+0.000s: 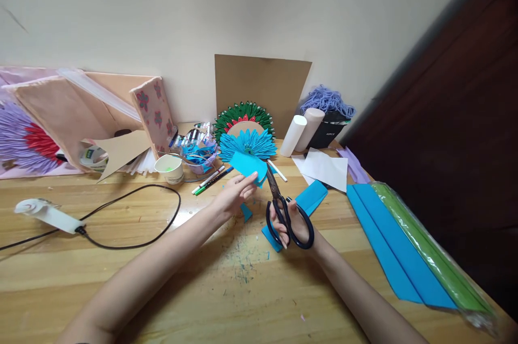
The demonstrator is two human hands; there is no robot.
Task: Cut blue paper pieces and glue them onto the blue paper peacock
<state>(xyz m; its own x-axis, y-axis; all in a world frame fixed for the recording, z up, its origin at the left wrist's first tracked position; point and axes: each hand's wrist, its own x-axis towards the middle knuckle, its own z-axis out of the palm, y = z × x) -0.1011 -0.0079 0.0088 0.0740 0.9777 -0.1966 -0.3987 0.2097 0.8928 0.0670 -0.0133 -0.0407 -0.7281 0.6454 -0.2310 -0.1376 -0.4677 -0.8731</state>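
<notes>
My left hand [236,195] pinches a small piece of blue paper [247,165] above the wooden table [121,279]. My right hand [292,223] has its fingers through the black handles of a pair of scissors [281,206], whose blades point up at the paper's right edge. A blue offcut [246,211] lies under my left hand. A folded blue strip [307,203] lies beneath my right hand. Behind the paper stands a blue paper fan [246,143] in front of a green and red wreath [243,115].
A white glue gun [46,213] with a black cord [133,225] lies at left. A paper cup [170,168], markers [210,179], white rolls [301,130], white sheets [324,168] and purple yarn [326,100] stand behind. Long blue [394,249] and green [429,249] paper rolls lie at right.
</notes>
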